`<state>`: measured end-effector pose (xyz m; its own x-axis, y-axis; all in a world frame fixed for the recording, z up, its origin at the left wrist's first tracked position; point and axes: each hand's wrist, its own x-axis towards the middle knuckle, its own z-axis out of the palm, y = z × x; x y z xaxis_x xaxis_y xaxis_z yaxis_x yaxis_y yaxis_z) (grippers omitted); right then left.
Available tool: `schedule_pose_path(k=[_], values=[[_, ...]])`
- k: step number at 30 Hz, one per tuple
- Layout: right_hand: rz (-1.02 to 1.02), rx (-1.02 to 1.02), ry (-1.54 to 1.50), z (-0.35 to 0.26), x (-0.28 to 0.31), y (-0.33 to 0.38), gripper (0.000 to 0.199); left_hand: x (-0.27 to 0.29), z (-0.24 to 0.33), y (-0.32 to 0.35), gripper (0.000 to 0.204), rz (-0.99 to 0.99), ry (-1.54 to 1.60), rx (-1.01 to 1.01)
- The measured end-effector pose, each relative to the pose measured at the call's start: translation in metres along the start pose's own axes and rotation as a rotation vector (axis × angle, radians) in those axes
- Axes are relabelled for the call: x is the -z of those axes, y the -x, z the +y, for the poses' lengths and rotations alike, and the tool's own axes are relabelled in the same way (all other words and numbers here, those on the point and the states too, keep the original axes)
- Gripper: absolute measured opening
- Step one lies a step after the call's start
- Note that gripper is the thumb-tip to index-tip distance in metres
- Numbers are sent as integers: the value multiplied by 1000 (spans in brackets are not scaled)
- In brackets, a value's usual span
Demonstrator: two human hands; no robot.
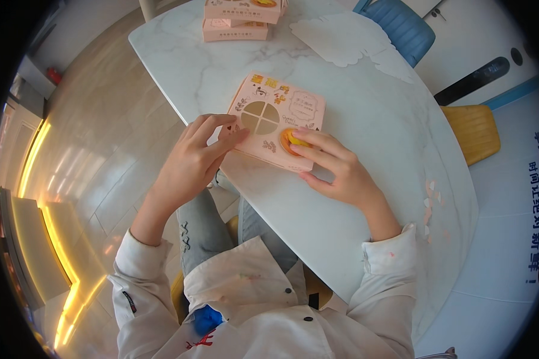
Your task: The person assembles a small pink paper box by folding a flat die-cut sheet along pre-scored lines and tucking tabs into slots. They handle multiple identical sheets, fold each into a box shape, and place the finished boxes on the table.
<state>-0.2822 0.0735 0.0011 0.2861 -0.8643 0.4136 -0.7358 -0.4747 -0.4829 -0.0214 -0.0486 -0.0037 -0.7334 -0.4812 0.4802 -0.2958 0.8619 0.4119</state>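
A flat pink cardboard box [281, 110] with a round four-part window lies on the white marble table [365, 137] near its front edge. My left hand [194, 157] holds the box's left corner, fingertips pressed on its near edge. My right hand [335, 167] rests on the box's near right corner, fingers laid over the orange picture printed there. Both hands touch the box together.
Two stacked pink boxes [239, 21] stand at the table's far edge. Flat white cut cardboard sheets [347, 39] lie at the back right. A blue chair [404, 27] and a yellow chair [473, 131] stand beyond the table. Small paper scraps [430, 203] lie at the right.
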Motion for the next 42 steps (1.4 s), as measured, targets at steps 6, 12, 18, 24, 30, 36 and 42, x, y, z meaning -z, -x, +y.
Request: schedule_pose_path(k=[6,12,18,24,30,36,42], values=[[0,16,-20,3,-4,0,49,-10,4,-1,34,225,-240,-7],[26,55,10,0,-11,-2,52,-50,24,10,26,174,-224,-422],[56,79,129,-5,-15,-5,54,-54,32,3,29,136,-205,-362],[46,205,328,1,-18,-7,48,-53,28,11,34,214,-228,-292],[70,132,277,1,-22,-5,55,-53,29,16,44,178,-95,-97],[294,-86,284,4,-7,-13,65,-46,23,9,50,136,-108,-132],[168,-69,233,21,-14,-9,55,-43,29,-1,46,32,-65,-167]])
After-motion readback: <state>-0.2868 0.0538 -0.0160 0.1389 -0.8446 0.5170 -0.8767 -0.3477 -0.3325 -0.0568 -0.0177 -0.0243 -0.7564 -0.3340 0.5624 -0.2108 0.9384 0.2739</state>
